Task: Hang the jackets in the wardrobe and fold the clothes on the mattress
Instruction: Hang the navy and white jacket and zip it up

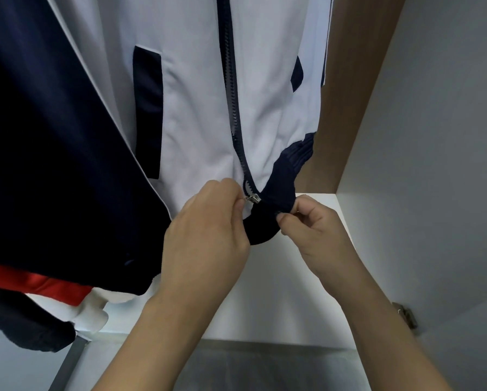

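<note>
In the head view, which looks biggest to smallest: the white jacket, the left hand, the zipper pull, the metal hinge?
1. white jacket
2. left hand, though nearness to the camera enlarges it
3. metal hinge
4. zipper pull

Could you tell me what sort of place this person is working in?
Most likely inside a wardrobe in a home. A white and navy jacket hangs in front of the camera, a brown wooden side panel stands to its right, and a door hinge shows on the white panel.
</note>
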